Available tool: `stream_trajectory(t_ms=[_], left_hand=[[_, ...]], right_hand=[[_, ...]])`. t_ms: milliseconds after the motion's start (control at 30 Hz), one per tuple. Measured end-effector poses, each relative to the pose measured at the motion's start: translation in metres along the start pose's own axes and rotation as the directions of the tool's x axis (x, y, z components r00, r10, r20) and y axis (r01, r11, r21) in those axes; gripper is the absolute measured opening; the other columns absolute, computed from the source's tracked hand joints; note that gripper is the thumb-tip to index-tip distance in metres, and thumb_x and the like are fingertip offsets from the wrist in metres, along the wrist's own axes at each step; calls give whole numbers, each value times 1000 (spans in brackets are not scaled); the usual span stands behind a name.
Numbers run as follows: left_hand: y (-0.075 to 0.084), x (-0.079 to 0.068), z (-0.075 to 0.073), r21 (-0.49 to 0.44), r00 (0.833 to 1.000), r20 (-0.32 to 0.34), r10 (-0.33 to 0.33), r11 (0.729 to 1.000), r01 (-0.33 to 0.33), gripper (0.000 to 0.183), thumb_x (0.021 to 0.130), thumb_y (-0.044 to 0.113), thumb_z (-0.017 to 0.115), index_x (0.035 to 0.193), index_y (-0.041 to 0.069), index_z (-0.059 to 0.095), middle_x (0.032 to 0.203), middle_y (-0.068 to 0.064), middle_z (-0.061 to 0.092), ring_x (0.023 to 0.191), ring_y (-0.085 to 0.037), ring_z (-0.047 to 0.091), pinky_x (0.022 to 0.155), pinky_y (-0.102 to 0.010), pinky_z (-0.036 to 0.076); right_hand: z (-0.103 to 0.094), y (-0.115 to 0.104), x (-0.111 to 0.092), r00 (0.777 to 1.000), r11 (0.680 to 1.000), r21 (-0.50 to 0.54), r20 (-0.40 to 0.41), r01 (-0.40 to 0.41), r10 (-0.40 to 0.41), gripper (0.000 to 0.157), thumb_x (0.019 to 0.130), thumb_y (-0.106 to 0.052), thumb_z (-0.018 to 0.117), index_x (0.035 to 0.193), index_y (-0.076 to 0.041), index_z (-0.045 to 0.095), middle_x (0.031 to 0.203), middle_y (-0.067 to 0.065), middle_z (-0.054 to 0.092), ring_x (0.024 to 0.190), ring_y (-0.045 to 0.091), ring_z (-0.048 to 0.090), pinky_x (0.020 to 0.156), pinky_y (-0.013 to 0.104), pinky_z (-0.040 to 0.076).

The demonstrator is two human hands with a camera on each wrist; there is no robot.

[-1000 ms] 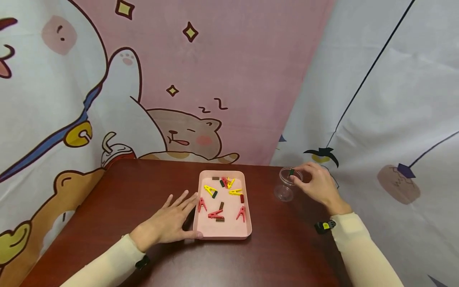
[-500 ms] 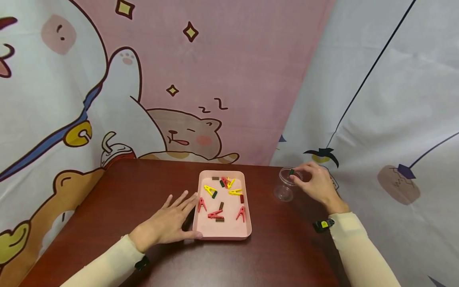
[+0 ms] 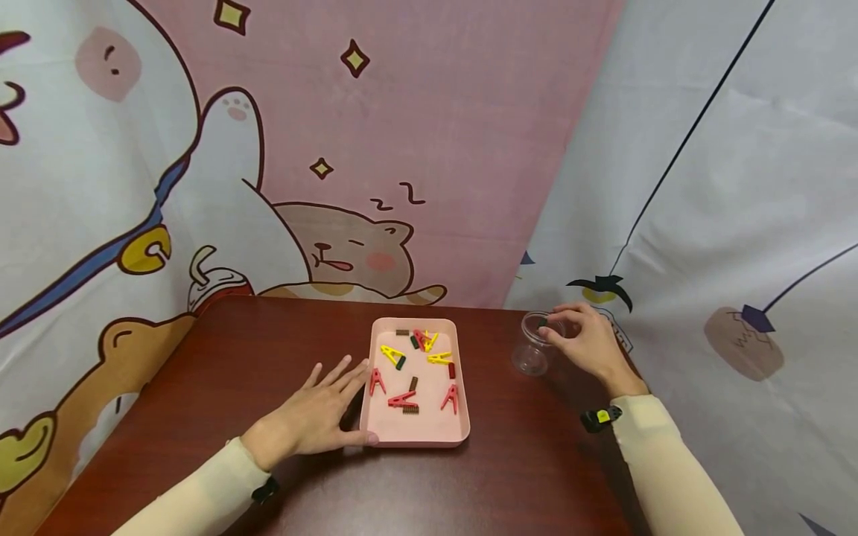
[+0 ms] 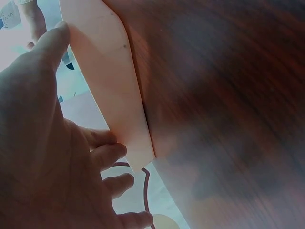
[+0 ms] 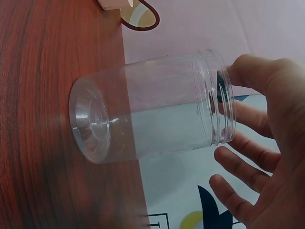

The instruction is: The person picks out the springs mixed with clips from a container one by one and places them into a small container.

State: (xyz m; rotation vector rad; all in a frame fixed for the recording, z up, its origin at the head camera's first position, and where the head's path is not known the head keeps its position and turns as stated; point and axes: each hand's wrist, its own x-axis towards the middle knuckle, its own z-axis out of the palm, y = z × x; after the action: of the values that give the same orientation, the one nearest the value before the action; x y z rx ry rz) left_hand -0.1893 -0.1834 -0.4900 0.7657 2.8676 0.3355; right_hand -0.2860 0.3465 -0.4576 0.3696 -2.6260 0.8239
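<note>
My right hand is at the mouth of a clear plastic jar. Between thumb and index finger it pinches a small dark green piece, which sits within the rim; its kind is too small to make out. The other fingers spread loosely beside the jar's neck. Fingers outstretched, my left hand rests against the left side of a pink tray, thumb at the near corner. In the tray lie red clips, yellow clips, dark green pieces, a dark red piece and brown ridged pieces.
The jar stands upright on the dark red-brown wooden table, right of the tray. Behind the table hangs a cloth backdrop printed with cartoon animals, close to the table's far edge.
The dark green piece has dropped slightly lower into the jar's mouth with my right fingers. My right wrist has shifted a little left; my left hand and the tray stay in place.
</note>
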Motion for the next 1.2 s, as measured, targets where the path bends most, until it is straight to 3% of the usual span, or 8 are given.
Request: stream_trajectory(t_ms=[133, 267, 400, 567, 867, 1200], left_hand=[[0, 0, 0, 4, 1000, -5, 6, 1000, -6, 125, 97, 91, 68, 185, 10, 32, 194, -9, 32, 183, -45, 22, 140, -85, 21], [0, 1, -1, 9, 1000, -7, 9, 1000, -9, 125, 97, 92, 67, 185, 9, 33, 194, -9, 33, 183, -45, 23, 140, -84, 22], [1, 1, -2, 10, 1000, -6, 10, 1000, -10, 125, 97, 91, 68, 185, 9, 33, 194, -9, 32, 183, -45, 22, 140, -84, 21], [1, 1, -4, 11, 1000, -12, 16, 1000, -16, 123, 98, 89, 70, 184, 9, 34, 194, -10, 33, 183, -45, 23, 140, -84, 22], [2, 0, -4, 12, 1000, -15, 19, 1000, -19, 124, 98, 90, 69, 184, 9, 33, 194, -10, 33, 182, -46, 23, 139, -85, 22], [2, 0, -2, 3, 1000, -10, 17, 1000, -17, 125, 98, 91, 68, 185, 9, 32, 194, -11, 32, 182, -46, 23, 139, -85, 22]], right_hand=[[-1, 1, 0, 1000, 1000, 0, 3, -12, 12, 35, 103, -30, 93, 126, -4, 88, 145, 20, 74, 128, 42, 67, 97, 54, 53], [-2, 2, 0, 999, 999, 11, 19, -44, 44, 43, 104, -37, 91, 134, -7, 86, 150, 21, 71, 138, 47, 65, 108, 67, 54], [-4, 4, 2, 996, 997, 9, 39, -81, 80, 59, 105, -47, 89, 149, -9, 78, 158, 24, 65, 148, 52, 59, 119, 80, 48], [-5, 5, 2, 994, 995, -6, 48, -99, 100, 68, 105, -53, 86, 157, -11, 71, 163, 27, 60, 152, 55, 54, 123, 85, 42], [-7, 0, 0, 996, 997, -9, 21, -82, 82, 66, 105, -52, 86, 157, -14, 72, 164, 26, 60, 155, 57, 52, 124, 88, 37], [2, -17, -2, 999, 1000, -13, -29, 18, -18, 61, 101, -46, 91, 152, -16, 77, 156, 20, 67, 149, 49, 59, 119, 79, 45]])
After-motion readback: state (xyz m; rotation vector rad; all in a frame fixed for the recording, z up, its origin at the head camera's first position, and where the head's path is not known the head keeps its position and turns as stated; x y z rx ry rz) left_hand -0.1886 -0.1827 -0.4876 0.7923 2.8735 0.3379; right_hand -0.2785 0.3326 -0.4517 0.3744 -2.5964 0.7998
